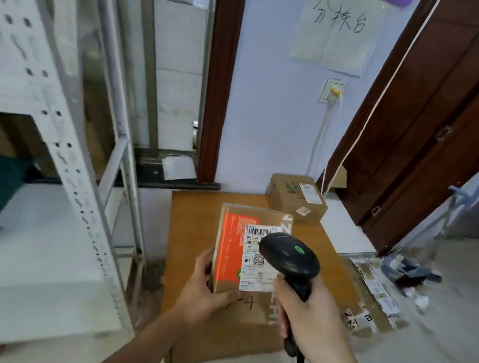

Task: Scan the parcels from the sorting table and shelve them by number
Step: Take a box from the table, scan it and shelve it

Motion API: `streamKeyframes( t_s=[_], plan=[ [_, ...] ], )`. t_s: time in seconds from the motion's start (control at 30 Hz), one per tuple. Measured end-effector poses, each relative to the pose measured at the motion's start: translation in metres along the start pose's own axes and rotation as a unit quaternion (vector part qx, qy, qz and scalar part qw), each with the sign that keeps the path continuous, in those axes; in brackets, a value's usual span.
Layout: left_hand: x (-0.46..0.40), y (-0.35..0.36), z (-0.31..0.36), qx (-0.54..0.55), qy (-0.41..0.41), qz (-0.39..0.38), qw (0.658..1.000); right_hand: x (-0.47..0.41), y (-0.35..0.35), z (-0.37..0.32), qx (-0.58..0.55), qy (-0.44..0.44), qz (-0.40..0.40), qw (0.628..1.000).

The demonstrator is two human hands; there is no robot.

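Nearest the camera, the right hand [310, 316] wraps its fingers round the grip of a black barcode scanner [290, 258], whose head with a green dot hangs over the white shipping label [255, 261] of a cardboard parcel [249, 253]. That parcel, with an orange panel on its face, is held tilted above the wooden worktop [193, 224] by the left hand [203, 290], thumb along its left edge and fingers curled under its lower side. A second, smaller parcel [296, 196] sits at the worktop's far right corner against the pale wall. White metal shelving [66, 136] stands at left. Torn, flattened cardboard [375, 291] lies on the floor at right.
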State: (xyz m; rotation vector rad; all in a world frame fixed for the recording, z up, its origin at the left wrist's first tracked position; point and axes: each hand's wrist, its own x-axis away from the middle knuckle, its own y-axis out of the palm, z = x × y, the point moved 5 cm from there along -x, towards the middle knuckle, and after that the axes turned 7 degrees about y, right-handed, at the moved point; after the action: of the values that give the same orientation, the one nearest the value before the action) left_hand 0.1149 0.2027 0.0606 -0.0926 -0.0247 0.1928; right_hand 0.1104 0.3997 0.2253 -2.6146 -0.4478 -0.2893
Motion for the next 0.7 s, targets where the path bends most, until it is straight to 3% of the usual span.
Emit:
streamKeyframes(
  t_s=[0.37, 0.7],
  plan=[
    [0.155, -0.095, 0.009, 0.022, 0.004, 0.170, 0.985, 0.088, 0.087, -0.040, 0.037, -0.151, -0.116, 0.981],
    [0.282, -0.231, 0.004, 0.019, 0.007, 0.276, 0.961, 0.158, 0.230, -0.091, 0.038, -0.181, -0.219, 0.958]
  ],
)
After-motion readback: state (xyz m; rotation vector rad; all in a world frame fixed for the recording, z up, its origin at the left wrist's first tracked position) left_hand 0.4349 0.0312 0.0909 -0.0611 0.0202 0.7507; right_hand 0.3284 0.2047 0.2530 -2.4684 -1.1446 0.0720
